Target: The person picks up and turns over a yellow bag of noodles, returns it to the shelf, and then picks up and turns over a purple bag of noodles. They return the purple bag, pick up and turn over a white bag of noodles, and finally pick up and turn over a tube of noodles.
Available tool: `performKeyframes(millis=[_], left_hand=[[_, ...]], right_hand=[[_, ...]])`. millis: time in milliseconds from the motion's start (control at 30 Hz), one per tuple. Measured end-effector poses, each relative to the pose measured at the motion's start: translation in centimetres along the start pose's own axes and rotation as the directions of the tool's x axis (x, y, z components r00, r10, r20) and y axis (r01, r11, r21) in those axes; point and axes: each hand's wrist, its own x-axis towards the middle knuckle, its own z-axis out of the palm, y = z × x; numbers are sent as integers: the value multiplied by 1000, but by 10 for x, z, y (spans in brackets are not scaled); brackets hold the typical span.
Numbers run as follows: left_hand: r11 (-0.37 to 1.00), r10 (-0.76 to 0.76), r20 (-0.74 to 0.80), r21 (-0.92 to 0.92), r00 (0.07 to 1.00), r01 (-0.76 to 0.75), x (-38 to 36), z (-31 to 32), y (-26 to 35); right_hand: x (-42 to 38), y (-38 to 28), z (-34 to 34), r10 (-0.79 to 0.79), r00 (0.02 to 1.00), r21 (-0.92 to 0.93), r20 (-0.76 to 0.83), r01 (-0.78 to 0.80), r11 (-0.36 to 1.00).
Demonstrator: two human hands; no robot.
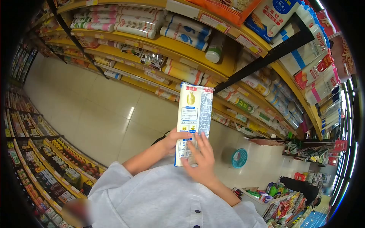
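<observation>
A long white packet of dried noodles (192,104) with red and blue print is held upright in front of my chest, its text side facing me. My left hand (172,141) grips the lower left edge, thumb across the front and the other fingers hidden behind. Against the lower front rests my right hand (201,161), its fingers spread over the printed surface.
Yellow shelves (224,66) with several rolled noodle packs (186,32) run along the far side. More goods fill the left shelves (49,167). A turquoise basket (239,158) stands on the tiled floor (102,110). A person in dark clothing (302,188) is at lower right.
</observation>
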Motion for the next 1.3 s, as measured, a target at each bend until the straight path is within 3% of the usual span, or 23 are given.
performKeyframes(millis=[67, 133, 167, 200, 233, 267, 367, 433, 500, 567, 633, 700, 767, 800, 833, 900, 1033, 1067, 1100, 1133, 1167, 1200, 1300], left_hand=[[1000, -13, 28, -28, 1000, 14, -1, 6, 8], [998, -18, 8, -52, 1000, 18, -3, 10, 10], [998, -18, 5, -52, 1000, 19, -3, 10, 10], [1000, -16, -4, -10, 1000, 16, -4, 10, 9], [999, -16, -14, 33, 1000, 16, -5, 10, 7], [999, -22, -16, 34, 1000, 23, -4, 11, 6], [946, 75, -176, 325, 982, -14, -2, 18, 2], [872, 177, -143, 482, 974, -87, 3, 19, -5], [651, 365, -73, 733, 928, -198, 4, 21, -13], [659, 246, -83, 745, 966, -104, 0, 25, -12], [225, 359, 26, 968, 933, -114, -5, 15, -29], [324, 271, -2, 942, 963, -89, -2, 12, -31], [647, 278, 20, 735, 960, -203, 2, 16, -32], [732, 209, -35, 668, 977, -133, 1, 10, -38], [805, 131, -83, 591, 988, -57, 0, 13, -36], [975, -24, -138, 218, 990, 54, 0, 17, -26], [996, -64, -140, 57, 988, 72, -1, 11, -11], [998, -54, -138, -32, 989, 50, 0, 11, -9], [998, -50, -137, -32, 989, 46, 0, 9, -9], [999, -42, -125, -18, 991, 40, 0, 5, -9], [999, -35, -114, -5, 993, 35, 0, 5, -10], [999, -35, -84, 21, 996, 37, 0, 8, -8], [960, 24, -230, 278, 973, 42, 5, 20, -2]], right_hand=[[4, 6, 0, -37, 999, 17, -27, 38, 999], [9, 5, 3, 360, 890, 293, -279, -278, 915], [6, 11, 4, 361, 890, 294, -278, -279, 914], [-1, 23, 5, 559, 829, 643, 24, -441, 626], [-8, 32, 6, 586, 721, 802, 371, -567, 189], [-13, 38, 7, 516, 723, 831, 459, -555, 40], [-20, 38, 7, 551, 739, 870, 388, -491, 46], [-21, 39, 9, 585, 727, 866, 359, -494, 82], [-22, 38, 10, 618, 718, 864, 320, -489, 120], [-24, 35, 13, 651, 738, 754, 175, -526, 394], [-26, 31, 13, 637, 758, 724, 141, -518, 455], [-22, 22, 7, 616, 780, 689, 110, -506, 518], [-13, 5, -4, 545, 826, 503, 143, -535, 679], [-15, 5, -1, 420, 907, 361, 39, -404, 841], [-13, 1, 0, 423, 905, 362, 31, -405, 840], [-7, -5, 0, 142, 989, 13, -47, -141, 990], [-5, 18, -1, 52, 995, 143, -80, -40, 989], [0, 15, 0, 198, 951, 89, -237, -182, 979], [4, 18, -1, 194, 952, 88, -237, -178, 980], [7, 24, -1, 408, 906, 418, -111, -330, 846], [8, 31, -1, 557, 827, 672, 82, -459, 582], [1, 47, 7, 536, 792, 797, 293, -512, 320], [-1, 53, 0, 492, 794, 835, 358, -508, 213]])
